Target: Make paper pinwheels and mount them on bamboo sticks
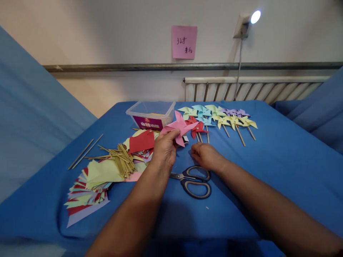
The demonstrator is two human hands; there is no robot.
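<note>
A pink paper pinwheel [180,125] is pinched in my left hand [166,148], thumb on its front, held up at the middle of the table. To its right my right hand [206,154] rests low over the cloth with its fingers curled together; whatever they hold, if anything, is hidden. A small black-and-white object [185,139] shows partly behind the pink pinwheel. Dark-handled scissors [197,180] lie open just below both hands, their blade tips hidden by my left forearm. Behind my right hand lies a red pinwheel [197,127] on a stick.
Finished pinwheels [230,119] on sticks lie in rows at the back right. A clear plastic box [150,116] stands at the back. On the left are a bundle of thin sticks [123,160], fanned paper sheets [85,196] and two loose sticks [85,151], all on blue cloth [268,178].
</note>
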